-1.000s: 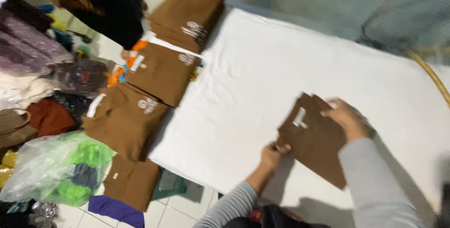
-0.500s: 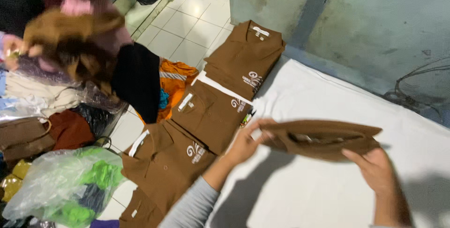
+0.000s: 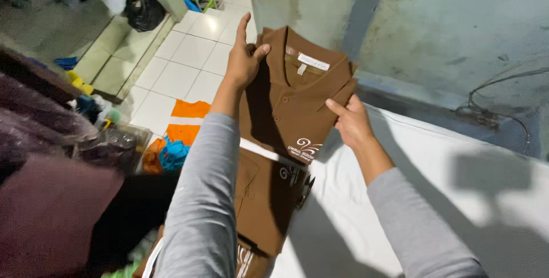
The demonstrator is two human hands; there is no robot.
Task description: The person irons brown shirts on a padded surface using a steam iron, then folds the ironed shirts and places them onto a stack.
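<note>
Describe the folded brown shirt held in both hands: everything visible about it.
The folded brown shirt is a knit-looking polo with a collar, a white neck label, a buttoned placket and pale chest embroidery. It faces the camera, collar away, above other brown shirts. The left hand grips its upper left edge; the right hand holds its right edge.

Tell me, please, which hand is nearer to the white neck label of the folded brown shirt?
Left. The left hand grips the shirt at the collar edge, just beside the label; the right hand holds the opposite side edge, lower down and farther away.
</note>
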